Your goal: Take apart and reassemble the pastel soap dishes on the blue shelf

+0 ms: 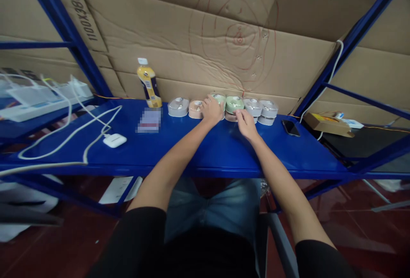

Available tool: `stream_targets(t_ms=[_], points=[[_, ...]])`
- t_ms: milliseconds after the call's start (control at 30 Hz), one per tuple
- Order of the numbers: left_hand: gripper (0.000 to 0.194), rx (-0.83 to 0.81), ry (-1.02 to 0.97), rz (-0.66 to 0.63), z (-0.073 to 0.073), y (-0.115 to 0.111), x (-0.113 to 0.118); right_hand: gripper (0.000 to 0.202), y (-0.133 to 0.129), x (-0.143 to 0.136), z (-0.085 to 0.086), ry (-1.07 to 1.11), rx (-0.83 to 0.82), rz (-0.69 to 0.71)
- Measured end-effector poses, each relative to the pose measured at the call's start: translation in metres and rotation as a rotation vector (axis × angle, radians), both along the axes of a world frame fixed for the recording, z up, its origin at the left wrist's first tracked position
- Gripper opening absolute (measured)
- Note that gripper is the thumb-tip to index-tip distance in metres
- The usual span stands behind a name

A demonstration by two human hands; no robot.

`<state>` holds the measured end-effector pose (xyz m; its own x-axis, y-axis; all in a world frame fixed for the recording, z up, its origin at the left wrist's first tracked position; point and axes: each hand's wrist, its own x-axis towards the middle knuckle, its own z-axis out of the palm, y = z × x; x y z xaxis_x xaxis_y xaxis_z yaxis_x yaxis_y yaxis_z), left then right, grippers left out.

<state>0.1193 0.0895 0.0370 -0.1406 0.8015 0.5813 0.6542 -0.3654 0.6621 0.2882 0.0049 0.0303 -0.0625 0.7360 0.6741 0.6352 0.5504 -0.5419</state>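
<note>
Small rounded boxes with clear lids stand in a row along the back of the blue shelf. My left hand (212,109) is closed around a pale green box (218,98), its fingers over the top and left side. Just left of it sits a peach box (195,109), partly behind that hand. My right hand (246,124) has its fingers curled against the front right corner of a stack, a green box (235,102) on a pinkish box (230,116). Its fingertips hide what they may grip. To the right are stacked grey boxes (268,108); a grey box (178,106) ends the row on the left.
A yellow drink bottle (149,85) stands at the back left, behind a blurred-out packet (149,120). White cables (77,130) and a white earphone case (115,140) lie left. A black phone (291,127) lies right. Cardboard (153,34) closes off the back between blue posts.
</note>
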Motion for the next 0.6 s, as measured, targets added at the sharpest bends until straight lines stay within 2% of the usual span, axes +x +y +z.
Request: stream_targets(t_ms=[67,167,233,333,433,533,600], points=[[0.061,0.005,0.07,0.015,0.006,-0.002,-0.021,0.084,-0.002,0.0,0.001,-0.024,-0.004,0.0],[0.051,-0.054,0.172,0.167,0.019,-0.003,-0.064,0.085,-0.005,-0.002,0.003,-0.033,-0.009,0.005],[0.062,-0.139,0.241,0.287,0.023,-0.001,-0.094,0.086,-0.006,-0.004,0.004,-0.02,-0.001,0.015],[0.084,-0.311,0.273,0.428,0.021,0.004,-0.128,0.088,-0.007,-0.006,0.005,0.0,0.01,0.023],[0.095,-0.418,0.271,0.416,0.013,0.009,-0.145,0.086,-0.008,-0.006,0.005,-0.008,-0.002,0.028],[0.089,-0.449,0.243,0.339,0.009,0.009,-0.15,0.086,-0.008,-0.004,0.005,-0.029,-0.014,0.029],[0.085,-0.405,0.212,0.344,0.012,0.006,-0.151,0.085,-0.008,-0.002,0.004,-0.034,-0.016,0.025]])
